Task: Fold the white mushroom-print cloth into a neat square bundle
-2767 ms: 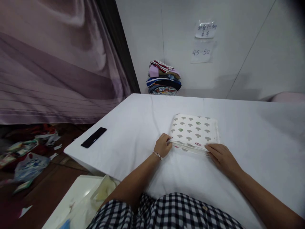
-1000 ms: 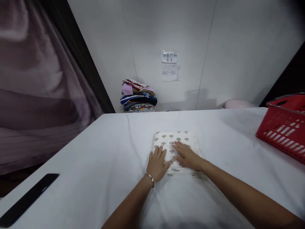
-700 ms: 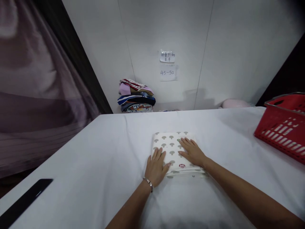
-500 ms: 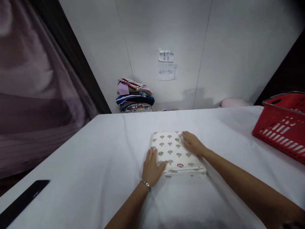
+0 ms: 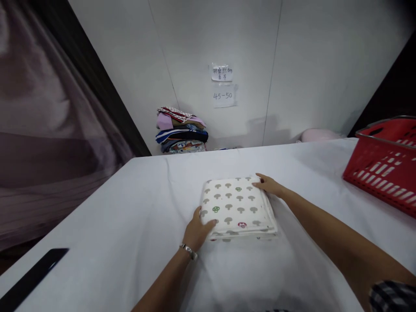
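A white cloth (image 5: 234,206) printed with grey, green and red mushrooms lies folded into a thick rectangular stack on the white-covered table (image 5: 113,216). My left hand (image 5: 197,229), with a metal bracelet at the wrist, grips its left edge near the front. The thumb rests on top, while the other fingers go down the side and are partly hidden. At the far right corner, my right hand (image 5: 269,184) pinches the cloth's edge, thumb on top and some fingertips out of sight.
At the right stands a red plastic basket (image 5: 378,167). A pile of folded fabrics (image 5: 182,134) sits behind the table's far edge by the wall. A flat black object (image 5: 32,277) lies at the front left. A purple curtain (image 5: 48,130) hangs at the left.
My left hand has slid outward, from lying on the cloth to holding its left edge. My right hand has moved off the top to the far right corner. The view has shifted slightly.
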Tool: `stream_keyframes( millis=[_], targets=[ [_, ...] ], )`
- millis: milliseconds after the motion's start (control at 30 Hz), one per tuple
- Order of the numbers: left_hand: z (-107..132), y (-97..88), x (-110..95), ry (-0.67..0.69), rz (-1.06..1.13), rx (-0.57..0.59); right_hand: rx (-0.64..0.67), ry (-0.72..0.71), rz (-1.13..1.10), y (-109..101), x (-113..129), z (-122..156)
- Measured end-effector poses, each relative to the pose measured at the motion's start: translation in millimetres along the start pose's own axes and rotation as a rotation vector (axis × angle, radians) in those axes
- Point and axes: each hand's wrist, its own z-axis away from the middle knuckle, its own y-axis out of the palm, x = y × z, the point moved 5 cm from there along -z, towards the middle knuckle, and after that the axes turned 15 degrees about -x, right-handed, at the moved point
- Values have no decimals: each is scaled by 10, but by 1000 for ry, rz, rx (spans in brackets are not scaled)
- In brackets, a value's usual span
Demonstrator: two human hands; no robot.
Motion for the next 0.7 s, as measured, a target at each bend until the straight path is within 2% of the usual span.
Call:
stream_keyframes(
  millis=[100,167,267,367,433,500,533,633,700],
  targets=[
    [-28,0,-23,34,35,-3,77,66,-149,1,5,125],
    [-183,-45,-74,96,25,-11,101,118,-212,-14,14,208],
    [-649,-202,-207,228,-91,-40,119,187,-171,-44,20,374],
    [-1165,-369,-330,270,-232,-110,196,176,-104,-35,71,565],
    [-1315,-408,-428,269,-279,-183,145,152,-93,-55,120,628],
    [-1202,-311,-568,325,-263,-184,65,136,-124,-65,166,620],
    [-1040,-215,-679,442,-225,-153,50,131,-148,-48,184,597],
    [-391,93,-863,629,-171,-54,91,111,-190,79,221,494],
    [5,230,-879,735,-166,-17,78,82,-166,153,233,453]
  ],
)
